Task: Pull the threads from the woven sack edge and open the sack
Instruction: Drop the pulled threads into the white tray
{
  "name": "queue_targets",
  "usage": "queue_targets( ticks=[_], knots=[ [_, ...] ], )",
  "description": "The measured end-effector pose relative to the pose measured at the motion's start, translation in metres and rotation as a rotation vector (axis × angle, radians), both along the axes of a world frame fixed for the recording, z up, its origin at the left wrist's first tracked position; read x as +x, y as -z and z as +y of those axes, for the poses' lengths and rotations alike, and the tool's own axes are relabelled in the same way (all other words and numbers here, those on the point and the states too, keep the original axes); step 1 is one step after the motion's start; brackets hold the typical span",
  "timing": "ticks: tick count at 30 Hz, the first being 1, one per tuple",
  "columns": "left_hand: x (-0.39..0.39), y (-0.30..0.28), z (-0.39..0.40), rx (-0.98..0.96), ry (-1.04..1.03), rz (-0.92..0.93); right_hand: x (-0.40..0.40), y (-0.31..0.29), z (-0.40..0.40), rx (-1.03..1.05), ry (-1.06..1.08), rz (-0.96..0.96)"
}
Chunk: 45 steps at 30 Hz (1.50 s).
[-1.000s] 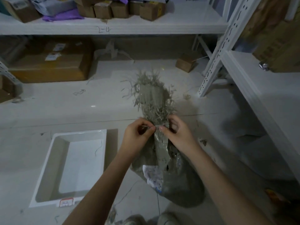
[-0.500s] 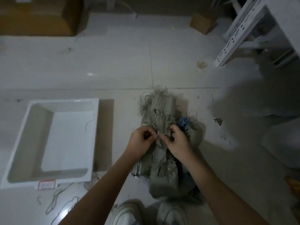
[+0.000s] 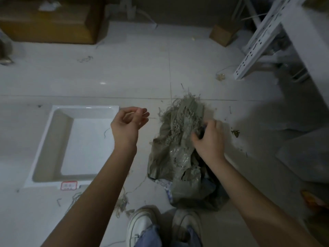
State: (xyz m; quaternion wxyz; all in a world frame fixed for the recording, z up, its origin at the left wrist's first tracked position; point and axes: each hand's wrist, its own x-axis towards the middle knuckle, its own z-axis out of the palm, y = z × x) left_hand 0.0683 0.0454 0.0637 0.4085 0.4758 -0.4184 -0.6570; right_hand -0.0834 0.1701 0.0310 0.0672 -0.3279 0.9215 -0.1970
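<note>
A grey-green woven sack [image 3: 175,157] lies crumpled on the tiled floor in front of my shoes, its frayed top edge [image 3: 185,113] pointing away from me. My right hand [image 3: 208,138] is closed on the sack's right side just below the loose threads. My left hand [image 3: 128,123] is held off the sack to its left, beside the tray's far corner. Its thumb and fingertips are pinched together, and a faint thin thread [image 3: 152,118] seems to run from them towards the sack.
A white shallow tray [image 3: 53,148] with one loose thread in it sits on the floor to the left. Pulled threads [image 3: 122,204] lie near my shoes [image 3: 142,227]. A white metal shelf frame [image 3: 263,40] stands at the right, with cardboard boxes [image 3: 51,20] behind.
My left hand has left the sack's edge and swung left towards the tray, still pinched. My right hand has shifted to the sack's right side. The view has tilted down.
</note>
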Motion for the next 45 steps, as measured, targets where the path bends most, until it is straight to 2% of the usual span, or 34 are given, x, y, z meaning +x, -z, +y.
queue_targets(
  ticks=[2,3,5,7,9,11,14,18,20,28,33,37,40,45],
  knots=[
    [0.001,-0.016,0.001,0.016,-0.037,0.073,0.009,-0.033,-0.011,-0.123,-0.027,0.036],
    [0.001,-0.024,0.003,0.043,-0.051,0.115,0.015,-0.048,-0.018,-0.189,-0.05,-0.08],
    [0.001,-0.034,0.006,0.141,-0.081,0.217,0.032,-0.074,-0.036,-0.26,-0.058,-0.548],
    [0.002,-0.037,0.01,0.267,-0.108,0.329,0.052,-0.087,-0.052,-0.274,0.046,-1.007],
    [0.006,-0.037,0.013,0.361,-0.137,0.394,0.067,-0.091,-0.064,-0.321,0.173,-1.223],
    [0.012,-0.032,0.015,0.393,-0.165,0.403,0.075,-0.091,-0.074,-0.404,0.275,-1.284],
    [0.025,-0.022,0.014,0.388,-0.187,0.353,0.083,-0.086,-0.085,-0.429,0.252,-1.224],
    [0.05,-0.002,-0.001,0.283,-0.202,0.171,0.105,-0.07,-0.105,-0.341,0.051,-1.068],
    [0.063,0.004,-0.011,0.216,-0.195,0.029,0.112,-0.061,-0.117,-0.306,-0.012,-0.99],
    [0.13,0.057,-0.06,-0.01,-0.016,-0.668,0.17,0.014,-0.174,-0.003,-0.255,-0.925],
    [0.161,0.099,-0.078,0.078,0.077,-0.912,0.201,0.069,-0.192,0.157,-0.38,-0.776],
    [0.183,0.129,-0.084,0.177,0.17,-1.004,0.227,0.103,-0.205,0.25,-0.435,-0.653],
    [0.201,0.151,-0.091,0.262,0.251,-1.081,0.246,0.122,-0.208,0.368,-0.576,-0.564],
    [0.207,0.173,-0.105,0.266,0.414,-1.205,0.254,0.15,-0.208,0.442,-0.615,-0.512]
  ],
)
